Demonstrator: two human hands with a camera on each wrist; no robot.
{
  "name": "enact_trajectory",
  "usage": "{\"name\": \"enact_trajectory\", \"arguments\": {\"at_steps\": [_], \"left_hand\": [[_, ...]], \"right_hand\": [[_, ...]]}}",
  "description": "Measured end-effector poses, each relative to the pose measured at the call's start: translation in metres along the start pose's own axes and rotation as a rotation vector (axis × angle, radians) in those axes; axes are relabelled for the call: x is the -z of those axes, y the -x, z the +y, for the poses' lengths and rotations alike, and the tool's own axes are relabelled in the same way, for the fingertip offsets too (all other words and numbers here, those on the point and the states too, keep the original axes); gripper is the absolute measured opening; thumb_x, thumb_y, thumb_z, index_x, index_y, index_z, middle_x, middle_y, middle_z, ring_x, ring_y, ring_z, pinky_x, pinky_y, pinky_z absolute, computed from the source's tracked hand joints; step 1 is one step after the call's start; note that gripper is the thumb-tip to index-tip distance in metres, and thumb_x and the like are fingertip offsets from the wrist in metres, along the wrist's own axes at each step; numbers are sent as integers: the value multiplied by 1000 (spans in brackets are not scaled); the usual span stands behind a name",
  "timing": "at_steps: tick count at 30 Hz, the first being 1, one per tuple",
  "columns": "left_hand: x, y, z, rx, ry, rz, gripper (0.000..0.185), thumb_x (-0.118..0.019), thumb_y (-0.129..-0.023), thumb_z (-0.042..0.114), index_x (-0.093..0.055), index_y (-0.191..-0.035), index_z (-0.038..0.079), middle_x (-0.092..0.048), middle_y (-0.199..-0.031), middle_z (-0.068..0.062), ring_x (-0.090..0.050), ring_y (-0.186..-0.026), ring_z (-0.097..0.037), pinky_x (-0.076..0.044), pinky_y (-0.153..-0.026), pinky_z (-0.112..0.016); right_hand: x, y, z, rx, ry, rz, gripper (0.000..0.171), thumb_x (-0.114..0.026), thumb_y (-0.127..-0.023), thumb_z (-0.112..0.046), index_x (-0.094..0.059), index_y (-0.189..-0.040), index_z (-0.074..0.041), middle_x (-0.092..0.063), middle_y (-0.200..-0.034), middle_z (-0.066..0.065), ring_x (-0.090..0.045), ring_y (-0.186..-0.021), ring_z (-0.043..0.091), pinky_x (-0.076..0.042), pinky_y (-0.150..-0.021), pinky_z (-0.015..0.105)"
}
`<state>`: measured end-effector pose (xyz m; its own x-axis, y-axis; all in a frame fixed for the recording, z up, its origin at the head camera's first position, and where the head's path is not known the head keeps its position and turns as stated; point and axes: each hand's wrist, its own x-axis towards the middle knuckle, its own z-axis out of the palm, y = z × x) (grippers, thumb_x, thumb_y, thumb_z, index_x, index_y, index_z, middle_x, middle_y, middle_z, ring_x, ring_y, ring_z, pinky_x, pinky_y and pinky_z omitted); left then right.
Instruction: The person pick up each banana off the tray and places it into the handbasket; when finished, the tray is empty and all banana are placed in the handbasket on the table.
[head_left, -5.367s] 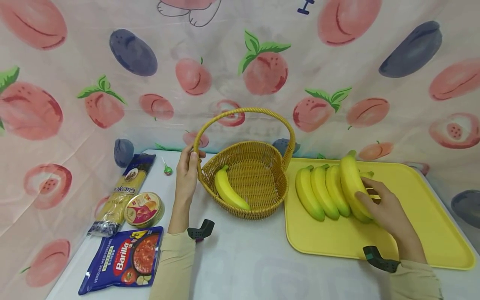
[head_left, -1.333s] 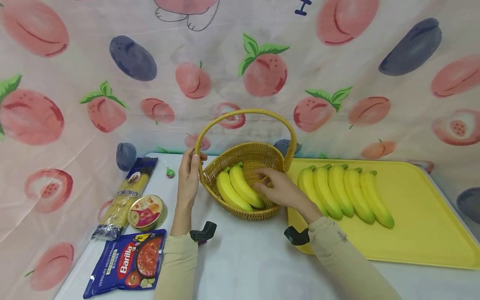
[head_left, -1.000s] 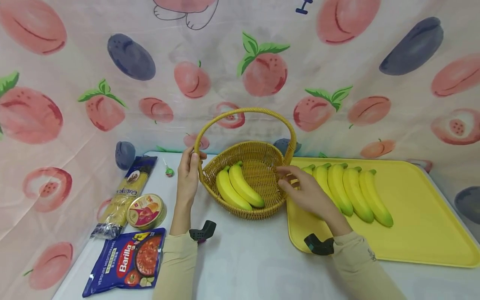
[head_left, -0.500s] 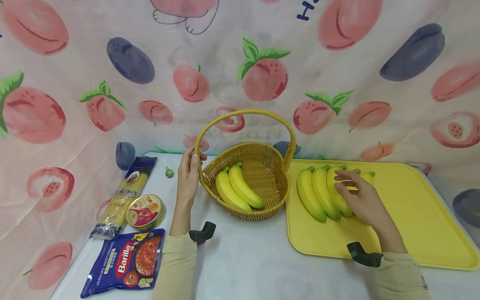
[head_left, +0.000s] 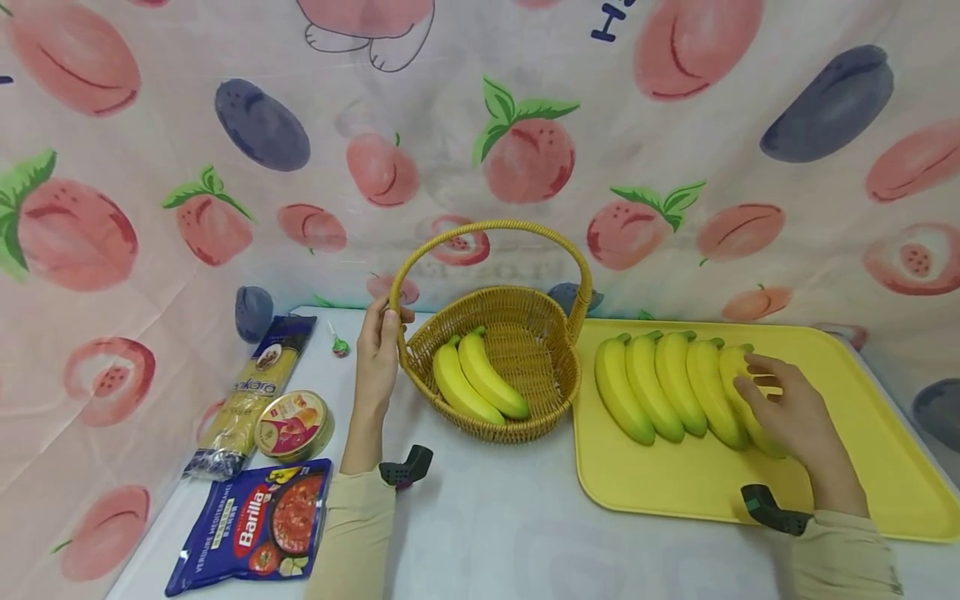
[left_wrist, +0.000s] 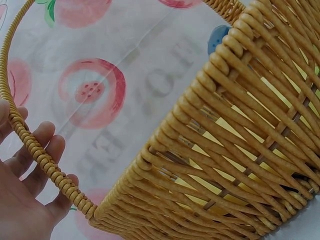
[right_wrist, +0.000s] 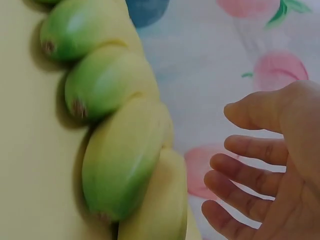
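Note:
My left hand grips the left side of the wicker basket's handle, fingers behind it and thumb in front. Two bananas lie side by side along the left of the basket. To the right, several bananas form a slanted row on a yellow tray. Over the row's right end hovers my right hand, partly covering the rightmost banana. In the right wrist view its fingers are spread and hold nothing, with a gap between them and the green-tipped bananas.
At the left lie a pasta bag, a round tin and a blue Barilla pouch. A lollipop lies behind them. A fruit-print cloth hangs close behind the basket and tray.
A second banana has gone from the right hand into the basket beside the first. The right hand then left the basket and moved right to the row's far end. The left hand stayed put.

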<state>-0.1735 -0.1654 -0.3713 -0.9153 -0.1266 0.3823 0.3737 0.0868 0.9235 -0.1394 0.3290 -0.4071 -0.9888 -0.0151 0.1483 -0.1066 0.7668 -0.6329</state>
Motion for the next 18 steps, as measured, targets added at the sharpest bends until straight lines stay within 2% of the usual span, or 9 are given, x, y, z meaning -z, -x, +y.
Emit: {"name": "enact_trajectory", "arguments": {"at_steps": [2,4,6,14,18], "left_hand": [[0,0,-1,-2,0,1,35,-35,-103,20,-44,-133,5,-52,-111,-27,-49,-109,-33,-35,-97,-45],[0,0,-1,-5,0,3,35,-35,-103,20,-44,-133,4,-52,-111,-27,-49,-108,-33,-36,-95,-42],[0,1,-1,-9,2,4,35,-35,-103,20,-44,-133,4,-52,-111,-27,-49,-108,-33,-36,-94,-41],[0,1,-2,-12,1,1,37,-35,-103,20,-43,-135,2,-52,-110,-27,-50,-108,-31,-35,-97,-47],[0,0,-3,-7,-6,1,37,-35,-103,21,-44,-135,4,-53,-110,-26,-50,-107,-27,-36,-97,-43]], "right_hand": [[1,1,7,-34,2,-12,58,-47,-99,-30,-36,-138,10,-42,-130,35,-44,-111,49,-44,-78,32],[2,1,12,-74,4,-39,63,-45,-99,-34,-32,-140,11,-39,-131,37,-41,-112,52,-45,-81,45],[3,1,17,-122,7,-73,68,-44,-99,-39,-27,-142,11,-36,-133,38,-39,-114,54,-40,-81,59],[3,0,32,-235,15,-221,83,-39,-97,-50,-13,-145,12,-33,-135,38,-36,-119,55,-40,-85,60],[0,-1,36,-267,26,-261,87,-39,-96,-54,-10,-146,11,-30,-137,38,-33,-121,55,-39,-87,61]]}}
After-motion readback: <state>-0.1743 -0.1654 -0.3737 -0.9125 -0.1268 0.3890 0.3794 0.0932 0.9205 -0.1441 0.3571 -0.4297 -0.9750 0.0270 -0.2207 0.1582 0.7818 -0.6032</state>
